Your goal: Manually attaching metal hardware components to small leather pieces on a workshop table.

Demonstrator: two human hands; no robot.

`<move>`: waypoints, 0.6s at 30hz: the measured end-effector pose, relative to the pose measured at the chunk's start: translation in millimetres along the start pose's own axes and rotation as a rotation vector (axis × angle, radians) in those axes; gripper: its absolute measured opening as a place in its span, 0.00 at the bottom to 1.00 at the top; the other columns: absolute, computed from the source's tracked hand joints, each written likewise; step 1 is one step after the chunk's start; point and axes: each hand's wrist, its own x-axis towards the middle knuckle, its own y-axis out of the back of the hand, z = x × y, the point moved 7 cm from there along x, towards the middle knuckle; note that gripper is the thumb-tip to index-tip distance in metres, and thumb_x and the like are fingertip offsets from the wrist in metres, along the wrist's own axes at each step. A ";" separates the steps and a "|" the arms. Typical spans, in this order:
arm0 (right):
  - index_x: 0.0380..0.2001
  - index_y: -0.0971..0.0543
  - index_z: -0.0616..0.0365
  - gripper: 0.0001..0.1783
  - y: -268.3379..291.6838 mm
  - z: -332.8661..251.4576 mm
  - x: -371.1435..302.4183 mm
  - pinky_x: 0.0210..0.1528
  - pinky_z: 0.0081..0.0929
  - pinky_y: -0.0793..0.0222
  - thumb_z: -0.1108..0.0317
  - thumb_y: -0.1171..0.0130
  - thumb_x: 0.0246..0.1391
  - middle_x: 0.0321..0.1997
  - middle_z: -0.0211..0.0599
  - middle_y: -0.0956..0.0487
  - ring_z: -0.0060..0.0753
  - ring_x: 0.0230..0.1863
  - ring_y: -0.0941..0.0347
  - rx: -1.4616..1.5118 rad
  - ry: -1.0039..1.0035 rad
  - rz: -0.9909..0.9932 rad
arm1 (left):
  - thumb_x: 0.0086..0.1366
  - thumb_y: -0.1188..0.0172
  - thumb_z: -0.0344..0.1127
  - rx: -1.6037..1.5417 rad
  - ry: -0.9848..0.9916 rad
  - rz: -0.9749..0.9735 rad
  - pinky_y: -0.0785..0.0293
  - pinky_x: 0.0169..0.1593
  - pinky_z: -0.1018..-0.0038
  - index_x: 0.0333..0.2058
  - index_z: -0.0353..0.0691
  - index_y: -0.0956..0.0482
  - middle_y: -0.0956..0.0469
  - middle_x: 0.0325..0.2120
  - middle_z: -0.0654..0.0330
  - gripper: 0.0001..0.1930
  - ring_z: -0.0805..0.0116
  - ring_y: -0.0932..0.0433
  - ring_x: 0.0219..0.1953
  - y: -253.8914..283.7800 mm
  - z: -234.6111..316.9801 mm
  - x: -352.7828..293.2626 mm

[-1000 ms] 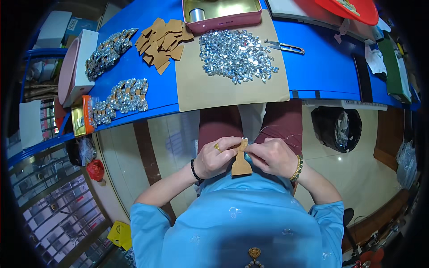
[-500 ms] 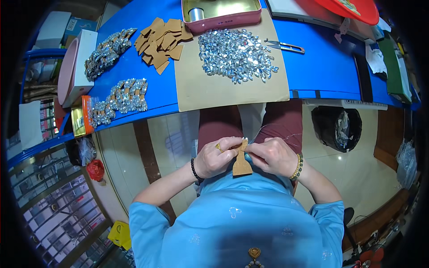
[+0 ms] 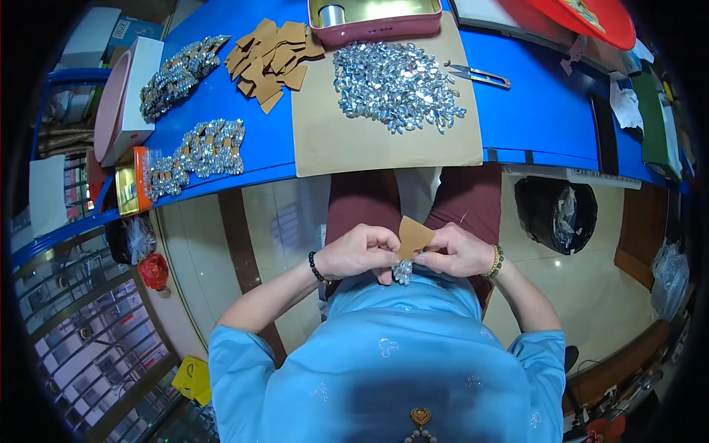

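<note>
Above my lap, my left hand (image 3: 358, 253) and my right hand (image 3: 461, 252) pinch a brown bow-shaped backing piece (image 3: 416, 235) between them. Its bare flared end points away from me. The end nearest me is covered with clear silver rhinestones (image 3: 402, 272). The fingers of both hands close on its narrow waist, the left from one side and the right from the other. A fine thread shows faintly near my right hand; whether that hand also holds a needle I cannot tell.
On the blue table (image 3: 543, 125), loose rhinestones (image 3: 399, 85) lie on a tan board (image 3: 388, 151). Brown backing pieces (image 3: 273, 59), stone-covered pieces (image 3: 213, 148), thread snips (image 3: 480, 75) and a pink tin (image 3: 377, 29) holding a spool are around them. A black-lined bin (image 3: 543, 221) stands right.
The backing piece has been turned over: its flared bare end pointed toward me and now points away, and the rhinestone side shows. Both hands have shifted their grip around its waist.
</note>
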 end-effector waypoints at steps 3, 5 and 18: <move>0.35 0.23 0.61 0.10 -8.4 15.4 -4.6 0.24 0.22 0.36 0.66 0.47 0.54 0.18 0.31 0.27 0.19 0.18 0.34 0.214 -0.142 -0.092 | 0.61 0.47 0.27 -0.024 -0.004 -0.021 0.24 0.33 0.80 0.34 0.33 0.28 0.23 0.29 0.59 0.04 0.74 0.21 0.27 -2.5 1.9 -0.1; 0.35 0.23 0.61 0.10 -9.2 13.4 -4.7 0.23 0.21 0.37 0.66 0.48 0.55 0.17 0.29 0.27 0.18 0.19 0.35 0.229 -0.144 -0.087 | 0.61 0.47 0.27 -0.036 -0.007 -0.032 0.24 0.33 0.80 0.34 0.33 0.28 0.23 0.28 0.59 0.04 0.73 0.21 0.27 -3.0 1.8 0.2; 0.34 0.25 0.62 0.08 -10.9 10.2 -1.6 0.23 0.19 0.38 0.69 0.49 0.56 0.16 0.27 0.30 0.16 0.19 0.36 0.392 -0.094 -0.048 | 0.63 0.49 0.29 -0.470 -0.016 -0.230 0.21 0.34 0.71 0.40 0.31 0.31 0.23 0.30 0.53 0.09 0.66 0.20 0.27 -5.0 -11.0 6.5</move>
